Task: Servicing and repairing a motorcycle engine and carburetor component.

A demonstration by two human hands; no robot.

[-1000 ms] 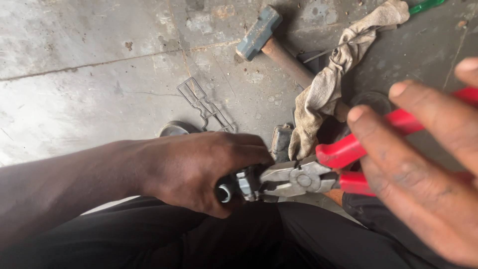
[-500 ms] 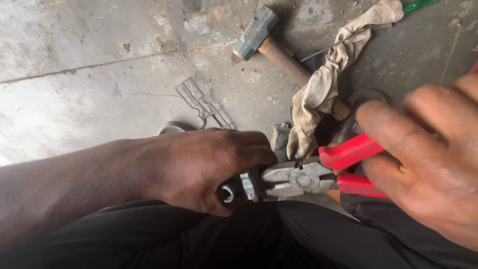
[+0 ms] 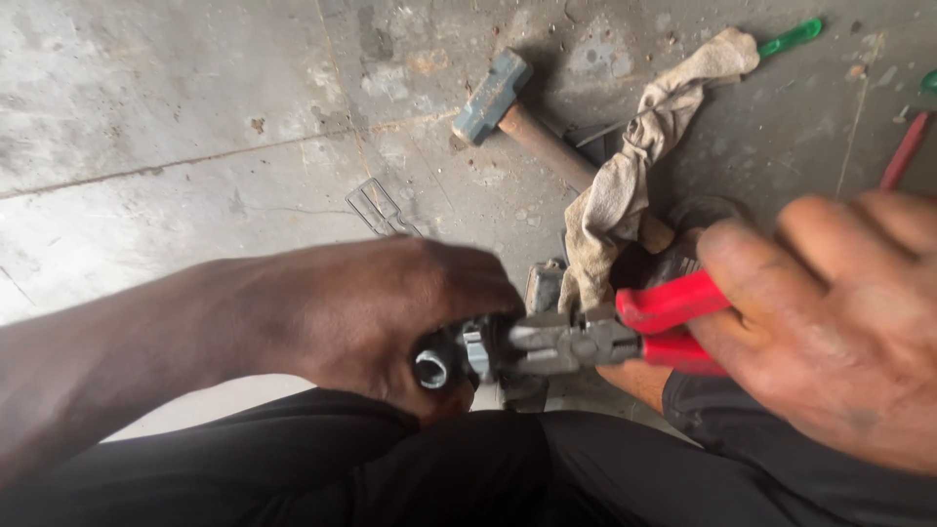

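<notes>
My left hand (image 3: 390, 312) is closed around a small dark cylindrical part (image 3: 434, 368) with a round open end facing me, held just above my lap. My right hand (image 3: 830, 322) grips the red handles of a pair of pliers (image 3: 673, 317). The grey jaws of the pliers (image 3: 551, 342) meet the part right at my left fingers. What the jaws pinch is hidden by my fingers.
A sledge hammer (image 3: 508, 102) with a wooden handle lies on the concrete floor behind my hands. A dirty beige rag (image 3: 634, 176) drapes over its handle. A green-handled tool (image 3: 791, 37) and a red tool (image 3: 903, 151) lie at the far right. A flat metal piece (image 3: 381, 207) rests left of the hammer.
My right hand went from spread fingers to a closed grip on the red handles. The plier jaws have stayed against the part in my left hand.
</notes>
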